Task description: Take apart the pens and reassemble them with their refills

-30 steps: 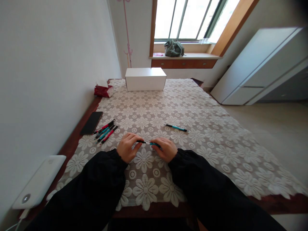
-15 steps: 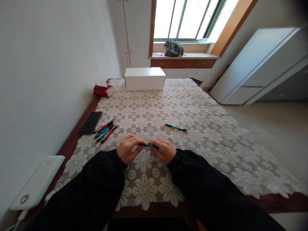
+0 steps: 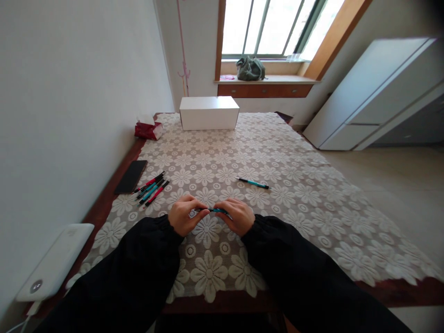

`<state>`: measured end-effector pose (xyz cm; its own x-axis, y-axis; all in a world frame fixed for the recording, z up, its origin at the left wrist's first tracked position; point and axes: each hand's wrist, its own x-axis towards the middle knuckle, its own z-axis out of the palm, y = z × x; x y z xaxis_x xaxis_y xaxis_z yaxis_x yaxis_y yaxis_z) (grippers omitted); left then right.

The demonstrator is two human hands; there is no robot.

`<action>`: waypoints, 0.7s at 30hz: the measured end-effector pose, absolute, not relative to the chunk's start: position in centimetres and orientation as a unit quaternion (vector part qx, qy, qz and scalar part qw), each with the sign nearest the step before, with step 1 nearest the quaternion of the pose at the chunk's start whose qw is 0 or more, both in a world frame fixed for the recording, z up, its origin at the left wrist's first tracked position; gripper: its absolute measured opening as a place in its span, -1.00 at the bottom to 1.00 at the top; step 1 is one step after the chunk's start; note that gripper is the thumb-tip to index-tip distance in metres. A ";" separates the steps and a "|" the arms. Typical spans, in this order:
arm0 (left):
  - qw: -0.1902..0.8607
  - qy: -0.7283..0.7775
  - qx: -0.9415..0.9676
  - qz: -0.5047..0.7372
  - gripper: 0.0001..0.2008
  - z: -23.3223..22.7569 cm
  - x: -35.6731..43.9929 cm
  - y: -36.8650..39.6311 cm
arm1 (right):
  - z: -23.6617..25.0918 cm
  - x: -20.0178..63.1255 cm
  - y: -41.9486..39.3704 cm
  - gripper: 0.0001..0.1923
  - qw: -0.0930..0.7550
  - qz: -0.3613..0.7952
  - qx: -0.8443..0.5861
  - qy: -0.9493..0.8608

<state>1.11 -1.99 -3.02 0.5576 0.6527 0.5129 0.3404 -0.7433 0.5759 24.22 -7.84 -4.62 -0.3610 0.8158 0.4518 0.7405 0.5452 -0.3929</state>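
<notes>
A teal and black mechanical pencil [image 3: 218,210] lies level between my two hands, just above the tablecloth. My left hand [image 3: 184,215] pinches its black end with thumb and forefinger, covering much of it. On the teal part, my right hand [image 3: 240,216] is closed in a similar pinch, and the palm side hides the far end. Beyond my right hand, another teal and black mechanical pencil [image 3: 253,183] rests on the cloth with its metal tip pointing left. Several red, teal and black pencils [image 3: 151,189] form a loose bunch to the left of my left hand.
A dark flat rectangular object [image 3: 131,177] lies by the table's left edge, with a white power bank [image 3: 55,261] and its cable nearer. Farther back are a red tissue pack [image 3: 148,130] and a white box [image 3: 209,115]. A floral lace tablecloth [image 3: 294,199] covers the table.
My left thumb and fingertips have shifted slightly along the pencil, so less of its black part shows. My right hand stays almost where it was, and the things on the table have not moved.
</notes>
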 end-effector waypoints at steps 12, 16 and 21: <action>0.233 0.291 0.855 0.361 -0.83 -2.9 1.1 -2.1 | -4.1 24.1 -7.9 -0.80 0.304 0.006 -0.440 -0.845; 0.236 0.265 0.857 0.374 -0.88 -2.9 1.2 -2.0 | -4.3 24.1 -7.9 -0.79 0.310 0.028 -0.441 -0.842; 0.247 0.242 0.860 0.376 -0.92 -3.0 1.2 -2.1 | -4.6 24.0 -7.9 -0.76 0.305 0.057 -0.446 -0.839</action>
